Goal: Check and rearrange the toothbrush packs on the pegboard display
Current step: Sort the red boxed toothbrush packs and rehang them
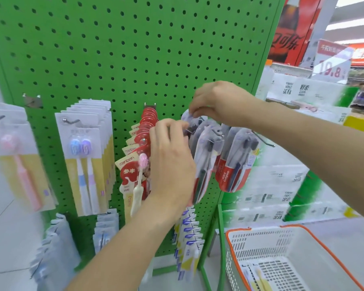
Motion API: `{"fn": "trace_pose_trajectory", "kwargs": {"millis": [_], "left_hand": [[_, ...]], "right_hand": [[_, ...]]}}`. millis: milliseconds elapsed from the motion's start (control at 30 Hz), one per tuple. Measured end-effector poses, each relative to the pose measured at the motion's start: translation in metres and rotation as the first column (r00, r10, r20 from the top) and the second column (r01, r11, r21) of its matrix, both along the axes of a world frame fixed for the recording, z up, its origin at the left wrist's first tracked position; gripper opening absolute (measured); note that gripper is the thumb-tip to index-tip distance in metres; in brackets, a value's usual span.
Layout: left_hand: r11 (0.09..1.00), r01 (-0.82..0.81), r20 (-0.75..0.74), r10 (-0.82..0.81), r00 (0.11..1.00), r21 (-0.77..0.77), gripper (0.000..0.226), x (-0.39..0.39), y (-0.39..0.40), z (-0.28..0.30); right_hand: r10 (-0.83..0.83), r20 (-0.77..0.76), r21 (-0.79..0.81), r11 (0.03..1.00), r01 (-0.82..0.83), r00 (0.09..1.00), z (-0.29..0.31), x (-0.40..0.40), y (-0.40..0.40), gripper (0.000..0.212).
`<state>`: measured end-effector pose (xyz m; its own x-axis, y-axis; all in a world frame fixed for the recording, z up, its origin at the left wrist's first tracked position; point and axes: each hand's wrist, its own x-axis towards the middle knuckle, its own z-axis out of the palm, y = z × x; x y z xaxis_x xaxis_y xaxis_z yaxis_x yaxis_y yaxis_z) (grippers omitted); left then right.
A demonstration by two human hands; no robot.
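Observation:
A green pegboard (118, 49) carries rows of toothbrush packs. My right hand (221, 101) pinches the rounded top of a clear Colgate pack (204, 156) at its peg. My left hand (172, 158) holds the same bunch of packs from the left, fingers curled near the hook. A second Colgate bunch (235, 164) hangs just right of it on another hook. Red canban packs (135, 156) hang left of my left hand. White two-brush packs (86, 152) hang further left.
A white shopping basket (286, 244) with an orange rim sits at lower right, a few packs lying in it. More packs (188, 238) hang on lower pegs. A pink-brush pack (21, 156) hangs at far left. Stacked white goods (282, 185) stand right of the board.

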<state>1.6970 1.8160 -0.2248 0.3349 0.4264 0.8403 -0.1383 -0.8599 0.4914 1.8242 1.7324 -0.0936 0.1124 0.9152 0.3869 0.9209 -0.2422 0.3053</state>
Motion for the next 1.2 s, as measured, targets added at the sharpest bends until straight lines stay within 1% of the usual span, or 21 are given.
{"fn": "trace_pose_trajectory", "kwargs": {"millis": [100, 167, 300, 367, 433, 500, 600, 700, 733, 767, 800, 867, 933, 967, 1033, 1067, 1100, 1133, 1200], "left_hand": [[0.998, 0.042, -0.034, -0.043, 0.998, -0.044, 0.032, -0.009, -0.003, 0.011], [0.993, 0.089, -0.008, -0.09, 0.996, -0.076, 0.028, -0.015, -0.003, 0.016], [0.994, 0.102, 0.16, -0.094, 0.983, -0.047, 0.013, -0.033, -0.007, 0.014], [0.996, 0.088, 0.222, -0.083, 0.972, -0.014, 0.01, -0.042, -0.009, 0.009], [0.995, 0.102, 0.273, -0.099, 0.957, 0.005, 0.008, -0.053, -0.012, -0.001], [0.987, 0.155, 0.302, -0.139, 0.943, -0.03, 0.008, -0.063, -0.017, -0.015], [0.968, 0.225, 0.277, -0.186, 0.943, -0.113, 0.01, -0.078, -0.023, -0.047], [0.934, 0.292, 0.145, -0.266, 0.953, -0.205, 0.02, -0.094, -0.023, -0.082], [0.912, 0.32, 0.075, -0.311, 0.947, -0.256, 0.021, -0.098, -0.021, -0.095], [0.881, 0.348, -0.004, -0.369, 0.929, -0.321, 0.02, -0.102, -0.017, -0.109], [0.84, 0.375, -0.082, -0.438, 0.895, -0.392, 0.019, -0.105, -0.013, -0.122], [0.75, 0.397, -0.233, -0.578, 0.782, -0.53, 0.021, -0.108, -0.005, -0.146], [0.666, 0.353, -0.343, -0.681, 0.647, -0.657, 0.016, -0.103, 0.003, -0.164], [0.639, 0.317, -0.392, -0.717, 0.577, -0.701, 0.014, -0.098, 0.007, -0.171], [0.635, 0.25, -0.499, -0.748, 0.437, -0.731, 0.014, -0.086, 0.015, -0.186], [0.64, 0.228, -0.534, -0.75, 0.389, -0.733, 0.015, -0.081, 0.02, -0.193], [0.641, 0.211, -0.548, -0.752, 0.365, -0.738, 0.016, -0.077, 0.024, -0.2], [0.64, 0.191, -0.553, -0.75, 0.362, -0.744, 0.016, -0.074, 0.027, -0.207], [0.653, 0.143, -0.565, -0.729, 0.387, -0.744, 0.018, -0.071, 0.033, -0.22]], "right_hand": [[0.064, -0.001, 0.049, 0.997, -0.064, 0.998, -0.001, -0.004, -0.008, 0.011], [0.093, -0.026, 0.097, 0.991, -0.09, 0.995, -0.004, -0.009, -0.013, 0.01], [0.166, -0.08, 0.219, 0.965, -0.145, 0.983, -0.019, -0.027, -0.024, 0.011], [0.193, -0.054, 0.276, 0.946, -0.171, 0.98, -0.031, -0.039, -0.03, 0.017], [0.184, -0.017, 0.325, 0.931, -0.169, 0.983, -0.045, -0.051, -0.036, 0.02], [0.171, -0.018, 0.359, 0.921, -0.153, 0.985, -0.066, -0.065, -0.042, 0.018], [0.157, -0.123, 0.375, 0.921, -0.101, 0.98, -0.108, -0.086, -0.05, 0.013], [0.157, -0.299, 0.388, 0.921, -0.03, 0.941, -0.159, -0.098, -0.06, 0.01], [0.168, -0.395, 0.376, 0.927, -0.008, 0.903, -0.176, -0.101, -0.064, 0.01], [0.182, -0.514, 0.352, 0.936, 0.013, 0.838, -0.194, -0.103, -0.068, 0.009], [0.19, -0.637, 0.324, 0.945, 0.036, 0.747, -0.21, -0.104, -0.071, 0.007], [0.171, -0.82, 0.27, 0.957, 0.106, 0.546, -0.244, -0.105, -0.076, 0.003], [0.169, -0.903, 0.256, 0.95, 0.18, 0.395, -0.278, -0.106, -0.077, 0.005], [0.172, -0.924, 0.254, 0.944, 0.212, 0.34, -0.293, -0.106, -0.076, 0.005], [0.152, -0.954, 0.221, 0.939, 0.263, 0.257, -0.317, -0.105, -0.07, 0.004], [0.135, -0.967, 0.196, 0.937, 0.289, 0.216, -0.326, -0.104, -0.066, 0.004], [0.116, -0.977, 0.17, 0.932, 0.32, 0.181, -0.335, -0.103, -0.062, 0.005], [0.093, -0.983, 0.142, 0.93, 0.34, 0.158, -0.343, -0.1, -0.059, 0.007], [0.009, -0.987, 0.062, 0.94, 0.336, 0.158, -0.358, -0.098, -0.054, 0.014]]}}
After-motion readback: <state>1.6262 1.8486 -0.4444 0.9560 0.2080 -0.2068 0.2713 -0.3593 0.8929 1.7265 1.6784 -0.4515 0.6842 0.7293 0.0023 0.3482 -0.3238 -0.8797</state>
